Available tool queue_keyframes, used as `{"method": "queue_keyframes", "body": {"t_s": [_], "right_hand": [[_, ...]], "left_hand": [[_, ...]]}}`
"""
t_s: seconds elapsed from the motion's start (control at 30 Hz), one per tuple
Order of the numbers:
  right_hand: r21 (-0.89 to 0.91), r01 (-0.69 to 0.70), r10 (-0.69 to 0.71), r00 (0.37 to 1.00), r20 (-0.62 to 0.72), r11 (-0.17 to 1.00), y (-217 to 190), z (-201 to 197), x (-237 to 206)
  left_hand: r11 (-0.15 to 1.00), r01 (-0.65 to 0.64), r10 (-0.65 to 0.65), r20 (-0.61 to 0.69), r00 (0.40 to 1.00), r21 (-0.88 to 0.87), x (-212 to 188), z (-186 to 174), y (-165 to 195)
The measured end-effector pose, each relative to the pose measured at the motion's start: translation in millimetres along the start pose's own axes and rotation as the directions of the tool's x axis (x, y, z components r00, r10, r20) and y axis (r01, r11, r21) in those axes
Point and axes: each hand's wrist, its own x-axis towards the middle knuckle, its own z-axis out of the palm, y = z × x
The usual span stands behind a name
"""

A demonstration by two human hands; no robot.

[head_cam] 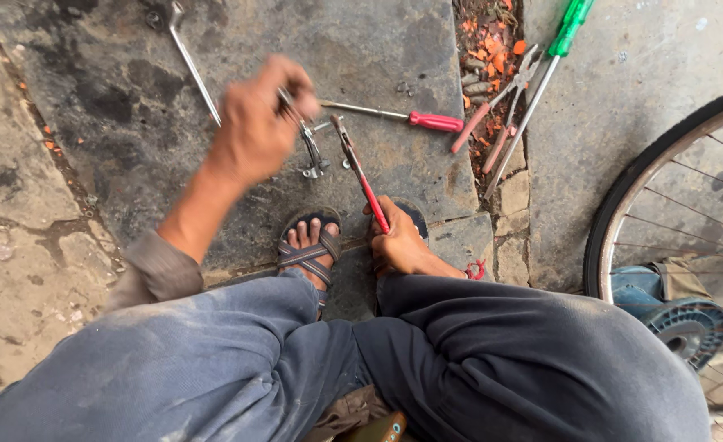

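Note:
My left hand [255,123] is raised over the dark stone slab and blurred. Its fingers are closed on a small curved metal part [312,147] that hangs down from them. My right hand [398,241] rests low between my knees, near my sandalled foot [308,245]. It grips the handle of red-handled pliers [361,176]. The pliers point up and to the left, and their jaws lie close beside the metal part. I cannot tell whether the jaws touch it.
On the ground lie a red-handled screwdriver [435,121], a second pair of pliers [492,115], a long green-handled screwdriver [570,24] and a metal wrench [189,57]. A bicycle wheel [648,180] stands at the right. My knees fill the bottom of the view.

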Motion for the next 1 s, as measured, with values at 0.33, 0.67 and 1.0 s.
{"method": "queue_keyframes", "body": {"t_s": [0.33,0.67,1.0], "right_hand": [[-0.075,0.004,-0.006,1.0,-0.022,0.997,2,-2,1],[-0.04,-0.049,0.048,0.998,-0.033,0.998,-2,1,1],[-0.009,-0.001,0.001,1.0,-0.027,1.0,3,2,3]], "left_hand": [[0.922,-0.264,0.242,0.112,0.964,0.283,-30,19,20],[0.978,-0.053,0.051,0.015,0.999,0.203,-24,16,10],[0.926,0.358,-0.34,0.148,0.929,-0.121,5,2,-36]]}}
